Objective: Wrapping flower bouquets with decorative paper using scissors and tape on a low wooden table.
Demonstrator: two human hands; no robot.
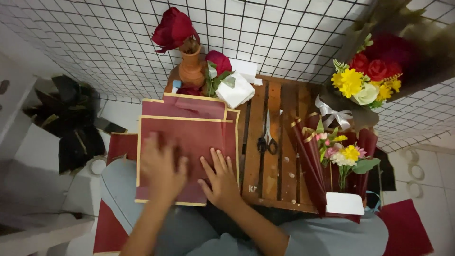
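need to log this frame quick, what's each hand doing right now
left hand: open, flat on the dark red wrapping paper, blurred
right hand: open, fingers spread flat on the same paper, holding nothing

Single view only, head-worn camera, so no second view shared the scene. It looked almost straight down from above the seated person, whose knees and forearms entered from the bottom edge. Top of frame faced away from the person, toward the wire grid panel (pixel 284 28). Camera sat close: the wooden crate top (pixel 277 142) and the dark red wrapping paper (pixel 189 137) filled the centre. Left hand (pixel 161 168) showed motion blur; right hand (pixel 220 182) was sharp. Wide lens bent the grid lines near the edges.
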